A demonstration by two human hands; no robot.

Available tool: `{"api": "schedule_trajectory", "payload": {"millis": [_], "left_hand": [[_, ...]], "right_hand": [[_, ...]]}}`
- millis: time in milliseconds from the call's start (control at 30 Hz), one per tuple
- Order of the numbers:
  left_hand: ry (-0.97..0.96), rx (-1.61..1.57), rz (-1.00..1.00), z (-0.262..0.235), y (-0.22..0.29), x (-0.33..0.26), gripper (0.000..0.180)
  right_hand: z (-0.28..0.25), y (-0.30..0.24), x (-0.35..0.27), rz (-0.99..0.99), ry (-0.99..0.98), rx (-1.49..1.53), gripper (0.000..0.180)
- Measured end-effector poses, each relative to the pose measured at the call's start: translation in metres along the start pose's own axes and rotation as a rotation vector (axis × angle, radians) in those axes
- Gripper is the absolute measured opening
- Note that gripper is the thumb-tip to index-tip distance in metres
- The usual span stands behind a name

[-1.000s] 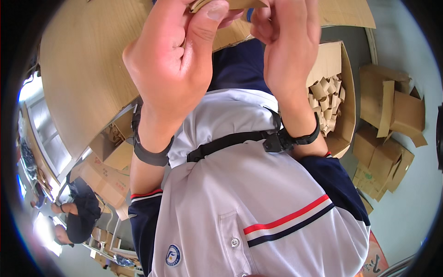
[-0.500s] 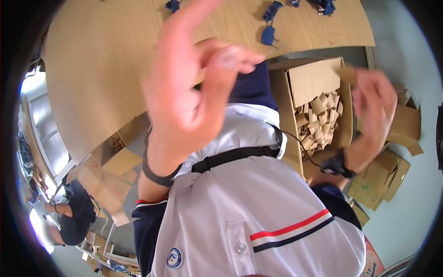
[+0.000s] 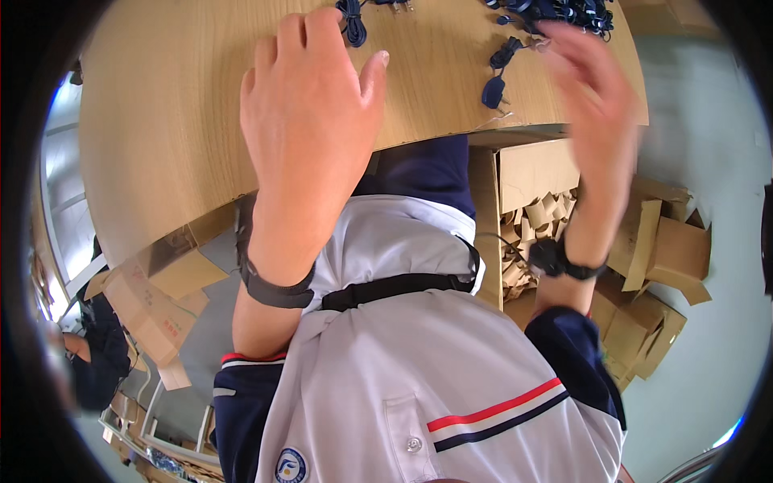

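My left hand [image 3: 310, 113] is over the wooden table [image 3: 185, 105], back up, fingers stretched and thumb apart. Beside its index finger lies a dark coiled cable [image 3: 353, 24], partly hidden by that finger. Farther right, my right hand [image 3: 596, 92] reaches over the table's right part, smeared by motion. Its fingertips are close to a pile of dark coiled cables [image 3: 576, 16]; whether they grip anything cannot be made out. Left of that hand lies a dark plug adapter [image 3: 493, 92] with metal pins and a bundled cable [image 3: 506, 53].
Below the table edge on the right stands a carton [image 3: 538, 173] of curled brown cardboard pieces [image 3: 535, 216]. Opened cartons [image 3: 680, 249] lie on the floor to the right, others [image 3: 149, 310] to the left. A person in dark clothes [image 3: 101, 354] is at the far left.
My left hand has come down from a raised pose to the table. My right hand has moved from above the carton to the cable pile; the brown piece at its fingers no longer shows.
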State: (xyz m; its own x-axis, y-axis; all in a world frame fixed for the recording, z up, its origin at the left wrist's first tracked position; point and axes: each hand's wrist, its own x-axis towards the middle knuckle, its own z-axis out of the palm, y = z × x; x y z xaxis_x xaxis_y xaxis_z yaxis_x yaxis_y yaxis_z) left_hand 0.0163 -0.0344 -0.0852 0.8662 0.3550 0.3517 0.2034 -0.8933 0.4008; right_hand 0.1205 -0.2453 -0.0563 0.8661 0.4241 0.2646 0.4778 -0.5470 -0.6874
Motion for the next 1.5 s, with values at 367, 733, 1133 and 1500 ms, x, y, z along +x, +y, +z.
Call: {"api": "schedule_trajectory", "payload": {"millis": [367,733,1133,1500], "left_hand": [[-0.015,-0.07,-0.033,0.002,-0.009,-0.008,0.035],[-0.173,-0.161,0.06,0.014,-0.017,-0.006,0.02],[-0.009,-1.214,-0.231,-0.031,0.025,0.006,0.023],[-0.378,-0.524,0.21,-0.048,-0.015,0.065,0.022]], "right_hand": [[0.103,-0.024,0.048,-0.685,-0.174,-0.33,0.023],[0.085,-0.019,0.022,-0.474,-0.141,-0.115,0.024],[0.05,-0.074,0.009,-0.154,-0.019,0.853,0.01],[0.035,-0.049,0.02,0.189,-0.205,0.838,0.021]]}}
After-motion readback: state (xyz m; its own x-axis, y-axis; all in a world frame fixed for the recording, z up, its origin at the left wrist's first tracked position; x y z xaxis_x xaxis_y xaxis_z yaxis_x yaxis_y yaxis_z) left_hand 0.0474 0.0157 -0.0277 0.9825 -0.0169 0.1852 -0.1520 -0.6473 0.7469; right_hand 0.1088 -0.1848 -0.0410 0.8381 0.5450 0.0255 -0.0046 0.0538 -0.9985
